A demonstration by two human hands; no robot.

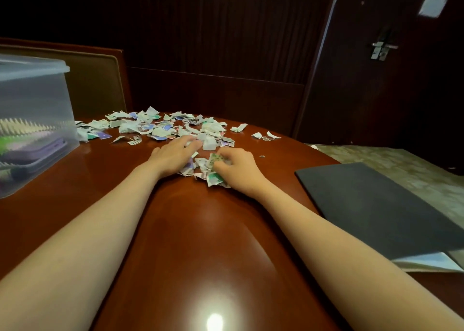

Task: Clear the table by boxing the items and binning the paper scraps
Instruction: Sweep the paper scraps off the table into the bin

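Left hand [175,155]: palm down, fingers straight and fairly flat, resting on the near edge of the paper scraps [160,126].

Right hand [237,168]: fingers curled in, pinching a clump of scraps with a green-patterned piece uppermost.

Small heap [200,171]: lies between the two hands, touching both, on the brown worktop [190,230].

Main spread: at 12 o'clock from the hands, beyond the left fingertips. Long axis runs 9 to 3 across the worktop. A few strays lie apart at about 2 o'clock.

Clear box [35,99]: at 10 o'clock from the left hand, with the far-left scraps touching its foot. It holds items, though these are blurred through the wall; possibly a purple phone among them.

Dark slab [376,205]: at 4 o'clock from the right hand, lying on a white sheet [426,261].

No bin is in view.

Judgement:
- Step in hand is raking loose scraps toward the body into one liftable heap.
- The left hand is nearer the bulk of the spread and the right hand nearer the strays.
- The next pull should draw from 12 toward 6.
- Risk is light pieces sliding off the rounded far edge.
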